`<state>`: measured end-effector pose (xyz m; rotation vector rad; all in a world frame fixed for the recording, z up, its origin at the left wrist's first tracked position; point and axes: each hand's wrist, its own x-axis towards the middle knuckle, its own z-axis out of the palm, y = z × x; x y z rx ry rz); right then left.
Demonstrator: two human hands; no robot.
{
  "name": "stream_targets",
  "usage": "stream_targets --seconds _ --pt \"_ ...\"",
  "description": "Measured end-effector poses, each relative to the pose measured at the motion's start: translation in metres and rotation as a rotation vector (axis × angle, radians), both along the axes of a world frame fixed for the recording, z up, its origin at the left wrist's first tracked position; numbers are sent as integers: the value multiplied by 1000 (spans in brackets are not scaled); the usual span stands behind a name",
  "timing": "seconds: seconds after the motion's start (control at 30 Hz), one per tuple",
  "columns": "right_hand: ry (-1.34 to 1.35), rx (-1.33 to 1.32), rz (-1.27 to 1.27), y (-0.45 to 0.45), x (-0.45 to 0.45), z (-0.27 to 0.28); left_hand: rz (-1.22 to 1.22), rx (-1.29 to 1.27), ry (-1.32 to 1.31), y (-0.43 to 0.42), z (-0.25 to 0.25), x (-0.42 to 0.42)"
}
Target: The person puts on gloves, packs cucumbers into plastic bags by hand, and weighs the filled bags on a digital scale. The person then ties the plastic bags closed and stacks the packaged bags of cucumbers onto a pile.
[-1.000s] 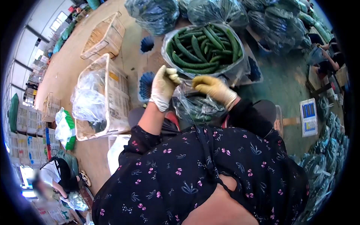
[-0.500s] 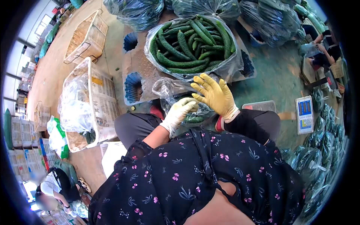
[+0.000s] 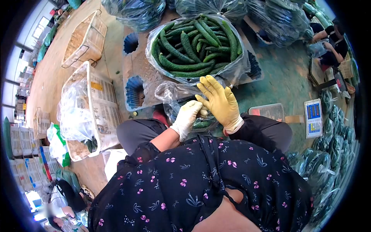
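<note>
My left hand [image 3: 188, 116], in a whitish glove, is closed with its fingertips curled in, and appears to grip a clear plastic bag [image 3: 174, 92]. What lies inside the fingers is largely hidden. Just to the right, my right hand [image 3: 218, 101], in a yellow glove, is open with fingers stretched upward, its lower edge close to the left fingertips. Dark green cucumbers [image 3: 201, 124] show through the plastic below my hands, between my knees. Ahead, a large clear bag, open at the top, is full of long bumpy cucumbers [image 3: 195, 48].
The full bag stands on a stained board [image 3: 145, 67] with blue fluted cups [image 3: 134, 91]. White crates [image 3: 106, 112] stand to the left. More filled bags [image 3: 139, 13] lie behind. A scale display [image 3: 313, 118] and packed bags [image 3: 320, 162] are on the right; other people sit at the edges.
My left hand has curled its fingers more tightly and shifted slightly right. My right hand stays open, turned a little more upright. The view has shifted slightly.
</note>
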<state>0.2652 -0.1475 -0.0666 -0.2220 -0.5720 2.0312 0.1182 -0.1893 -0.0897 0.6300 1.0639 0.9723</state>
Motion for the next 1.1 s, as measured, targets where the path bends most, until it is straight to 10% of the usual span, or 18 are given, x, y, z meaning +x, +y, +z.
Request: stream_targets --seconds 0.43,0.6,0.9,1.1 --pt "70 25 -33 -5 6 9 -72 1 67 -10 3 20" --pt "152 18 -46 -15 1 18 -20 3 -464 -12 11 17" --pt "-26 357 70 -29 -5 37 -7 -172 -528 -39 45 36" --pt "98 78 126 -51 -3 40 -135 -183 -586 -49 22 33"
